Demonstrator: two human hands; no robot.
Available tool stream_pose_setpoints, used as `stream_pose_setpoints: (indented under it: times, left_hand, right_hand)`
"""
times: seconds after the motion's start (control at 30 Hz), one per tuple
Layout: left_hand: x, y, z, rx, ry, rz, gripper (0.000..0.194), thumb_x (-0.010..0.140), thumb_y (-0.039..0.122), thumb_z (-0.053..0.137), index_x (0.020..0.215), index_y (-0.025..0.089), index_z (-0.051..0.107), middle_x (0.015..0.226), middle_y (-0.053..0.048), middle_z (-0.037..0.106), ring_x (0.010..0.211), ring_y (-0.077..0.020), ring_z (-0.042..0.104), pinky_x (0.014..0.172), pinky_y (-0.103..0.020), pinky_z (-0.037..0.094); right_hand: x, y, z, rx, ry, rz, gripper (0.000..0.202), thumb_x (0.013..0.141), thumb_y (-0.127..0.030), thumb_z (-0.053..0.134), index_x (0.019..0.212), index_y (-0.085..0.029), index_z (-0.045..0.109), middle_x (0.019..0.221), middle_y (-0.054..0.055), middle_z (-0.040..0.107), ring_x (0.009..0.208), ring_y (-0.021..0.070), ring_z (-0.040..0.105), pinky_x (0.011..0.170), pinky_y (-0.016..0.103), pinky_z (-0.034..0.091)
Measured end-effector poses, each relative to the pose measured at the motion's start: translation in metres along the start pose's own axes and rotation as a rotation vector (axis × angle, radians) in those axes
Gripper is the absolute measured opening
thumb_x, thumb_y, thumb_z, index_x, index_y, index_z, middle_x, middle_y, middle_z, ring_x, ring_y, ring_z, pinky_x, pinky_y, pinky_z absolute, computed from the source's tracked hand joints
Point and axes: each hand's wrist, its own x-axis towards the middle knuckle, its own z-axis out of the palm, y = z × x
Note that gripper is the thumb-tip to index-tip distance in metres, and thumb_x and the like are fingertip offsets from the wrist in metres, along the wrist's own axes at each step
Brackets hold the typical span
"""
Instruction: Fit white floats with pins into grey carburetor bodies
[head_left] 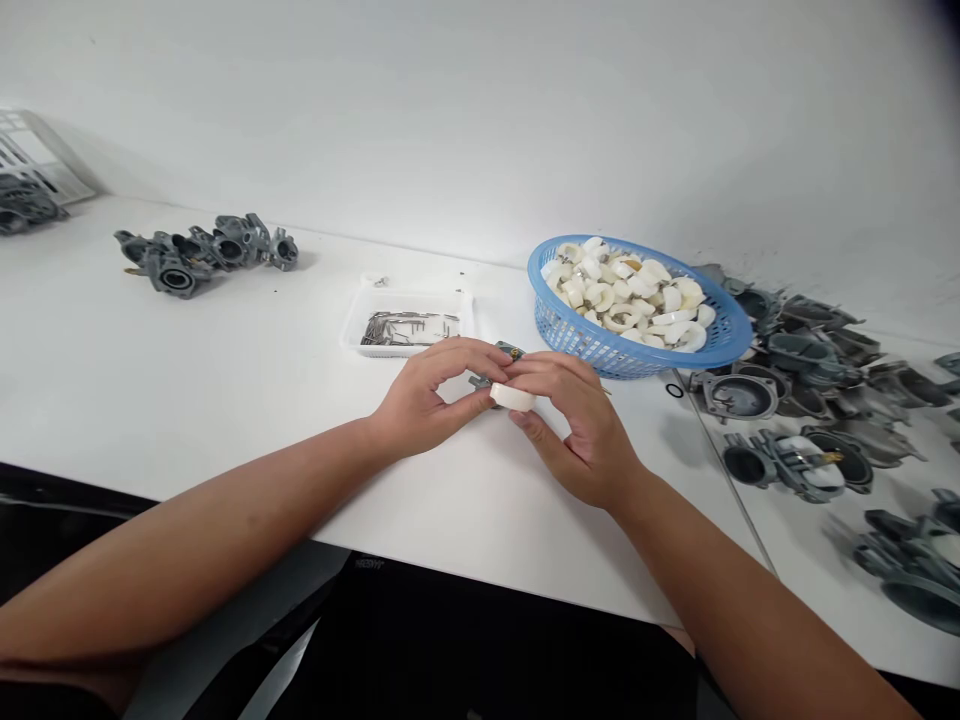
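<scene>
My left hand [431,395] is closed around a small grey metal carburetor body [480,382], most of which is hidden behind the fingers. A white plastic carburetor float [514,397] sits against that body. The fingers and thumb of my right hand [577,425] grip the float from the right, and the left thumb tip touches its left end. Just behind my left hand stands a shallow white tray [351,325] with many thin metal pins [386,330] in it. A blue basket [540,312] heaped with white floats [622,295] stands beyond my right hand.
Grey carburetor bodies [225,245] lie in a group at the back left. More carburetor parts [799,370] crowd the right side, with a black ring [674,391] near the basket. A white rack [49,150] stands at the far left, and a wall [420,120] rises behind the table.
</scene>
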Motion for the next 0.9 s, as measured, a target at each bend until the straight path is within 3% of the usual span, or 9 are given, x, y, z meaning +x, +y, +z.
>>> stream_pose_setpoints:
  times: [0.13, 0.3, 0.4, 0.5, 0.63, 0.8, 0.9]
  left_hand:
    - [0.001, 0.002, 0.0, -0.002, 0.055, 0.023, 0.008, 0.091, 0.018, 0.068, 0.095, 0.023, 0.074, 0.1, -0.006, 0.08, 0.097, -0.0192, 0.075, 0.089, -0.037, 0.062]
    - [0.004, 0.004, 0.0, 0.007, 0.083, 0.094, 0.01, 0.084, 0.018, 0.079, 0.093, 0.022, 0.075, 0.096, -0.006, 0.08, 0.09, -0.0177, 0.076, 0.081, -0.032, 0.064]
    - [0.003, 0.002, 0.001, 0.058, 0.069, 0.134, 0.009, 0.086, 0.015, 0.077, 0.091, 0.022, 0.075, 0.097, -0.006, 0.08, 0.088, -0.0169, 0.077, 0.077, -0.029, 0.064]
    - [0.005, 0.001, 0.001, 0.137, 0.119, 0.147, 0.007, 0.087, 0.015, 0.074, 0.088, 0.022, 0.075, 0.097, -0.005, 0.08, 0.088, -0.017, 0.077, 0.076, -0.029, 0.064]
    - [0.022, 0.0, -0.005, 0.312, 0.236, 0.102, 0.007, 0.086, 0.015, 0.074, 0.086, 0.022, 0.076, 0.105, -0.004, 0.08, 0.095, -0.0188, 0.077, 0.079, -0.03, 0.065]
    - [0.042, -0.009, 0.0, 0.369, 0.172, 0.01, 0.009, 0.089, 0.021, 0.069, 0.091, 0.021, 0.078, 0.11, -0.004, 0.08, 0.104, -0.0228, 0.077, 0.079, -0.031, 0.066]
    - [0.038, -0.02, 0.011, 0.36, 0.163, 0.045, 0.012, 0.09, 0.018, 0.067, 0.093, 0.02, 0.078, 0.109, -0.005, 0.08, 0.098, -0.0218, 0.078, 0.077, -0.028, 0.066]
  right_hand:
    - [0.0, 0.004, 0.001, -0.041, 0.078, -0.002, 0.021, 0.097, -0.024, 0.062, 0.116, -0.031, 0.066, 0.116, 0.006, 0.07, 0.112, 0.0254, 0.065, 0.101, 0.049, 0.045]
    - [-0.001, 0.015, 0.007, -0.042, 0.192, 0.074, 0.023, 0.097, -0.024, 0.063, 0.116, -0.032, 0.072, 0.086, 0.002, 0.066, 0.082, 0.0199, 0.062, 0.079, 0.041, 0.046]
    - [0.0, 0.018, 0.01, -0.023, 0.199, 0.142, 0.02, 0.097, -0.025, 0.062, 0.112, -0.032, 0.073, 0.085, 0.002, 0.068, 0.082, 0.0201, 0.063, 0.082, 0.041, 0.046]
    - [0.001, 0.019, 0.01, -0.012, 0.212, 0.184, 0.019, 0.093, -0.029, 0.069, 0.112, -0.03, 0.071, 0.09, 0.002, 0.071, 0.088, 0.0217, 0.064, 0.087, 0.043, 0.048]
    - [0.0, 0.02, 0.009, 0.025, 0.231, 0.258, 0.038, 0.085, -0.036, 0.078, 0.12, -0.027, 0.064, 0.103, 0.005, 0.07, 0.099, 0.0241, 0.065, 0.094, 0.044, 0.05]
    - [-0.006, 0.025, 0.015, 0.139, 0.134, 0.51, 0.082, 0.073, -0.053, 0.085, 0.142, -0.027, 0.047, 0.143, 0.012, 0.057, 0.133, 0.0326, 0.055, 0.11, 0.053, 0.045]
    - [-0.007, 0.027, 0.018, 0.207, 0.024, 0.619, 0.101, 0.068, -0.059, 0.086, 0.15, -0.026, 0.037, 0.151, 0.016, 0.051, 0.14, 0.0351, 0.049, 0.111, 0.055, 0.046]
